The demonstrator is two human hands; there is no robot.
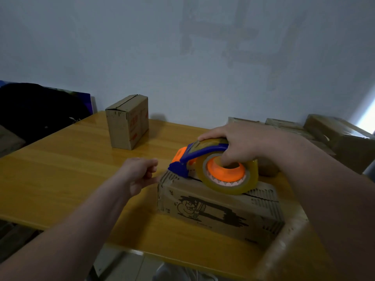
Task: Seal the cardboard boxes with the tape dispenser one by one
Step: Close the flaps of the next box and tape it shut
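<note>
A cardboard box [219, 209] with a black cartoon print lies on the wooden table [67, 171] in front of me. On its top sits a blue and orange tape dispenser [215, 167] with a roll of clear tape. My right hand [241, 142] grips the dispenser from above, thumb inside the orange hub. The dispenser's blue nose is at the box's left top edge. My left hand [140, 173] is at the box's left end, its fingers curled near the top corner; whether it pinches tape there I cannot tell.
A second cardboard box [127, 121] stands upright at the table's back. More boxes [324, 130] are stacked behind on the right. An open carton's wall [288, 246] rises at the near right. A dark bundle [36, 110] lies at the left.
</note>
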